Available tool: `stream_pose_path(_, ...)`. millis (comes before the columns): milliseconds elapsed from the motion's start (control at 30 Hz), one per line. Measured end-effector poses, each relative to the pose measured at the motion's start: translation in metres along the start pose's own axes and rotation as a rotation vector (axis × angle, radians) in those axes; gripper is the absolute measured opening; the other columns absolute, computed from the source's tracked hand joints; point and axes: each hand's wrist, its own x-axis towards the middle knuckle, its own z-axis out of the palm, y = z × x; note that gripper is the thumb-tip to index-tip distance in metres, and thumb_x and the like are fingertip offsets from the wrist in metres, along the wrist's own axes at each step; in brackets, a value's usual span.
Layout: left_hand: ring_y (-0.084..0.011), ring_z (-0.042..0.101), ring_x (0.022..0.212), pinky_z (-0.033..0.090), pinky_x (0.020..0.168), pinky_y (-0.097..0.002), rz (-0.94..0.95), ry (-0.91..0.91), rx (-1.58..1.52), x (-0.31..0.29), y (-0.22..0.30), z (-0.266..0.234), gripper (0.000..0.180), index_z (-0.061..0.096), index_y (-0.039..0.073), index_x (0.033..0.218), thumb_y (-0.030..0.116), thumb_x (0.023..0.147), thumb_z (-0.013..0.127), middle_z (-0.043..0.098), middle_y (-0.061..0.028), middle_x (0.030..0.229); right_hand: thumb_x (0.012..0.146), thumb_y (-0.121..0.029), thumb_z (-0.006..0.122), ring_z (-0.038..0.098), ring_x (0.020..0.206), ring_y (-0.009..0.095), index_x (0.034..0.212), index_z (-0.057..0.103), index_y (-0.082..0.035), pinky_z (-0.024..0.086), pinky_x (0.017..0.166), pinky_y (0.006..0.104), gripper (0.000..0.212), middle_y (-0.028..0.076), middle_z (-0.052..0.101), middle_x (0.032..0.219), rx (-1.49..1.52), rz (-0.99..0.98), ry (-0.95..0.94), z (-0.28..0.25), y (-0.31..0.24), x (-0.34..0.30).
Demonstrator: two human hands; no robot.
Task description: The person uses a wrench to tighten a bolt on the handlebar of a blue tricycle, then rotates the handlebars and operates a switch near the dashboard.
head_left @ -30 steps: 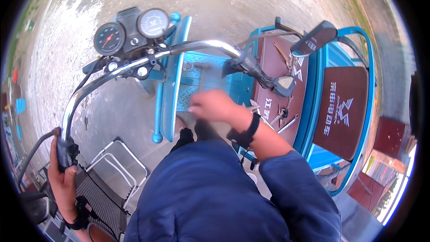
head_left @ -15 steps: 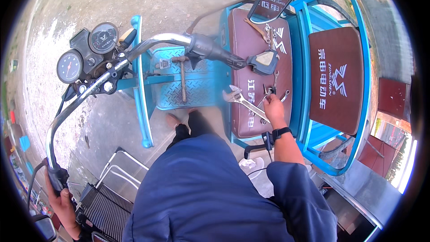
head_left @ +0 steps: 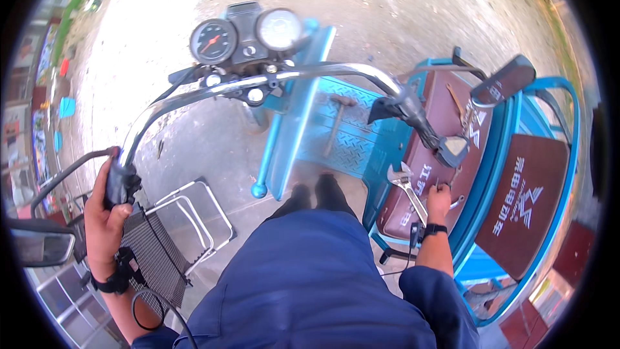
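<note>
My left hand [head_left: 106, 213] is wrapped around the black grip [head_left: 120, 184] at the left end of the chrome handlebar [head_left: 258, 81]. My right hand [head_left: 439, 200] is over the brown front seat [head_left: 439, 94] of a blue vehicle, fingers pinched together. Whatever small item they hold is hidden. Just left of that hand lies an adjustable wrench [head_left: 415, 201] on the seat. A smaller wrench [head_left: 457, 202] pokes out at its right. Farther up the seat rests a rust-coloured wrench [head_left: 456, 100], beside some shiny tools.
A hammer [head_left: 334, 130] lies on the blue footboard [head_left: 358, 145]. Two round gauges [head_left: 213, 41] top the handlebar, and a mirror [head_left: 507, 83] juts over the seat. A brown backrest [head_left: 526, 200] stands at right. A white-framed folding chair [head_left: 155, 245] is below my left hand.
The view has turned, so the vehicle appears farther right and tilted clockwise. My left hand and forearm show more fully, still on the grip. My right hand stays over the seat among the tools.
</note>
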Motion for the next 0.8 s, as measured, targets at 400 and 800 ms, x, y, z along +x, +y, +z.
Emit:
stream_pose_path(400, -0.0197, 0.067, 0.103, 0.051, 0.093, -0.032, 0.078, 0.032, 0.032, -0.002, -0.003, 0.0, 0.096, 0.046, -0.001, 0.148, 0.055, 0.079, 0.08, 0.07, -0.0155, 0.117, 0.084, -0.003, 0.074, 0.066, 0.072, 0.017, 0.102, 0.068, -0.001, 0.053, 0.066, 0.0295, 0.02, 0.009, 0.066, 0.087, 0.585, -1.043, -0.36, -0.108, -0.267, -0.129)
stream_pose_path(800, -0.024, 0.069, 0.097, 0.051, 0.09, -0.0327, 0.062, 0.027, 0.094, -0.005, -0.007, -0.005, 0.094, 0.048, 0.001, 0.147, 0.052, 0.076, 0.083, 0.071, -0.019, 0.11, 0.085, -0.014, 0.076, 0.067, 0.08, 0.031, 0.102, 0.071, -0.007, 0.055, 0.071, 0.0397, 0.018, 0.01, 0.066, 0.093, 0.5, -1.303, -0.081, -0.075, -0.423, -0.148)
